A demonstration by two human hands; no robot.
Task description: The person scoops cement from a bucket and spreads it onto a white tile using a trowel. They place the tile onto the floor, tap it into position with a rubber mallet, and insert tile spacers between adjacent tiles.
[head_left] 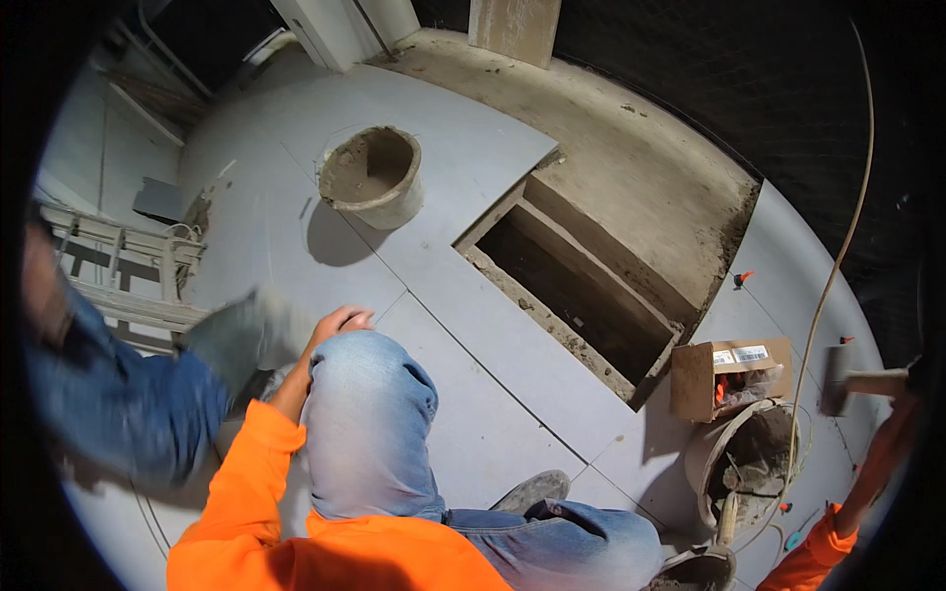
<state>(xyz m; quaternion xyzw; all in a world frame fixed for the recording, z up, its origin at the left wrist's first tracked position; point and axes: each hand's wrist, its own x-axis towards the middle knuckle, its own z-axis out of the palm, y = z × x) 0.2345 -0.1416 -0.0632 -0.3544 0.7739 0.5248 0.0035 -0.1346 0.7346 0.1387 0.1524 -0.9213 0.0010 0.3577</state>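
Observation:
My left hand lies on top of my bent knee, its fingers draped loosely over the denim and holding nothing. At the far right, my right hand is wrapped round the wooden handle of a mallet with a dark grey block head. The mallet is raised near a cardboard box with orange pieces and clear plastic inside. Close to that box, a mortar-crusted bucket leans toward me with a wooden handle sticking up at its rim. Part of my right hand is lost in the dark picture edge.
Large grey tiles surround a deep rectangular pit ahead, beside bare concrete. Another mortar-stained bucket stands left of it. A co-worker's blurred leg and a ladder are at left. A cable hangs at right.

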